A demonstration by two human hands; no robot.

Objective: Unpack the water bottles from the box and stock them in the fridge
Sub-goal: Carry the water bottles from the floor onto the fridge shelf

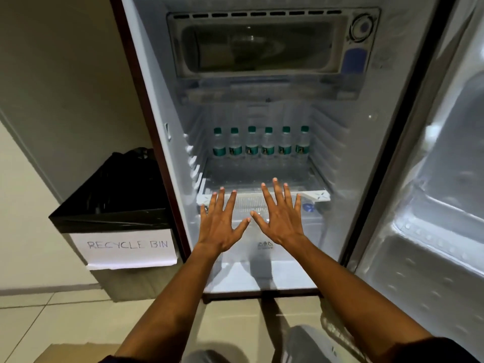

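Water bottles, six with green caps and green labels, stand upright in one row at the back of the fridge shelf, side by side and close together. Nearest the camera, a flat brown cardboard corner shows at the bottom edge, in front of the fridge and to its left; whether it is the box, and whether anything is left in it, I cannot tell. Both hands are held up in front of the shelf with fingers straight and spread, holding nothing: the left hand before the shelf's left front corner, the right hand before its middle. This looks like the stocking step at or near its end. If more bottles remain, the next move calls for turning back to the box; otherwise, for closing the door, which stands open on the fridge's right. Left of the fridge, a bin lined with a black bag carries a paper sign reading RECYCLE BIN; its contents are hidden. Above the shelf, the freezer compartment is shut.
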